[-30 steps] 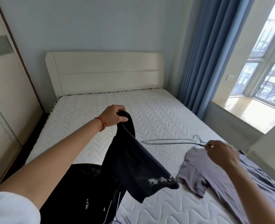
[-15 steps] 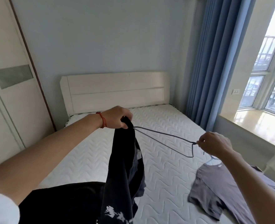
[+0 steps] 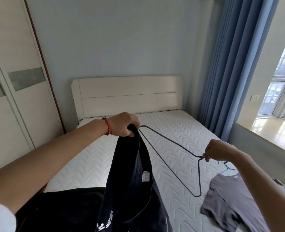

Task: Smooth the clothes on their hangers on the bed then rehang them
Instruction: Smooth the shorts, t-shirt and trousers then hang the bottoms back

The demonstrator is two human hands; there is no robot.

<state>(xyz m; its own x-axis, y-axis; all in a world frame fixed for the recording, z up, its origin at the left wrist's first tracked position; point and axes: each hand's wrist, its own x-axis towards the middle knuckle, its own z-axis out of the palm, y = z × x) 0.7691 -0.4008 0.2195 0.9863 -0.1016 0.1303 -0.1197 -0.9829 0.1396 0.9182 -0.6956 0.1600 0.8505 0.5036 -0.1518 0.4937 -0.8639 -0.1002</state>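
Raised since the earlier frame, one wire hanger (image 3: 180,158) is pinched at its neck by the right hand (image 3: 219,150). Left hand (image 3: 124,124) grips one black garment (image 3: 133,181) at 10 o'clock; its white print is unreadable. One grey shirt (image 3: 228,203) lies on the bed (image 3: 177,131) at 5 o'clock.
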